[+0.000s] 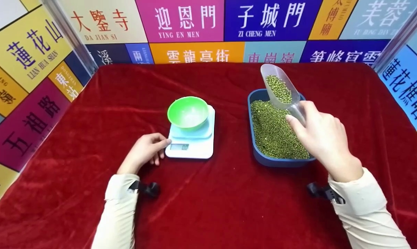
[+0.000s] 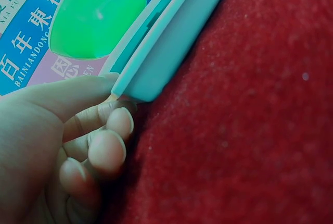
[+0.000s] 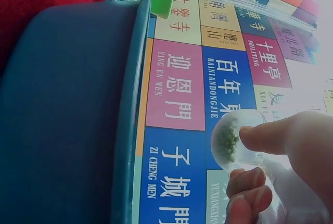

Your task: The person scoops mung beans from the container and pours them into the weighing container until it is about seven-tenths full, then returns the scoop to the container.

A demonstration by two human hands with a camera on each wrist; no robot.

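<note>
A clear plastic scoop (image 1: pixel 269 71) carries green mung beans (image 1: pixel 279 89) above a blue tub (image 1: pixel 281 162). My right hand (image 1: pixel 324 135) grips its handle, thumb along the near side. More mung beans (image 1: pixel 277 133) fill much of the tub. To the left, a green bowl (image 1: pixel 187 112) sits on the platform of a white kitchen scale (image 1: pixel 198 149), its display lit. The bowl's inside shows no beans. My left hand (image 1: pixel 144 150) pinches the scale's near left corner, thumb on top and fingers curled beside and under the edge, as the left wrist view shows.
Red velvet cloth (image 1: pixel 222 204) covers the table, with slight folds. Behind and at both sides stand colourful panels (image 1: pixel 184 20) with Chinese lettering. A gap of cloth separates the scale from the tub. Dark wrist cameras (image 1: pixel 152 189) are strapped over both cream sleeves.
</note>
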